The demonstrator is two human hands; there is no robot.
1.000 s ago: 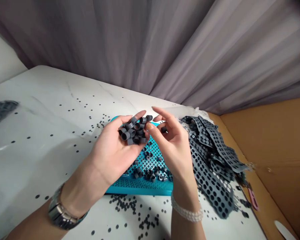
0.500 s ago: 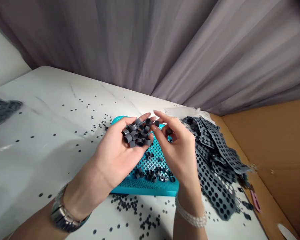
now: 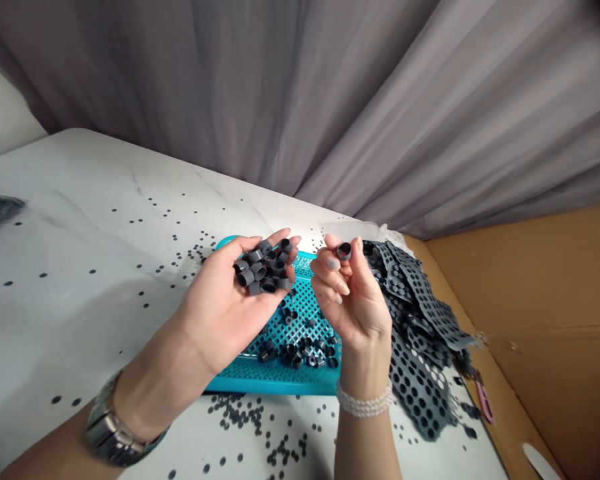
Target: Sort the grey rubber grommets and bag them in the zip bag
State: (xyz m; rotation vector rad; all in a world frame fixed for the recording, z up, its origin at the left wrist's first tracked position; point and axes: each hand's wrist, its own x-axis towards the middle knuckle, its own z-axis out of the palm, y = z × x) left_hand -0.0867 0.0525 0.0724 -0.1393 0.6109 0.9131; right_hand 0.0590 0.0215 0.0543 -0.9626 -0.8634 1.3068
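Observation:
My left hand is cupped palm up and holds a small heap of dark grey plastic caps, short and round with hollow ends. To its right, my right hand pinches a single dark cap between thumb and fingertip, its open end facing me. The two hands are apart. Beneath them a turquoise perforated basket stands on the table, and several more dark caps lie in it. The hands hide part of the basket.
Small black discs are scattered over the white marbled table. Punched dark sheets are piled at the right, beside a cardboard box and a pink-handled tool. A dark bag lies far left; a grey curtain hangs behind.
My right hand has moved away from the left palm and turned over, bringing one cap with it. My left hand keeps its heap nearly in place. The view has shifted slightly.

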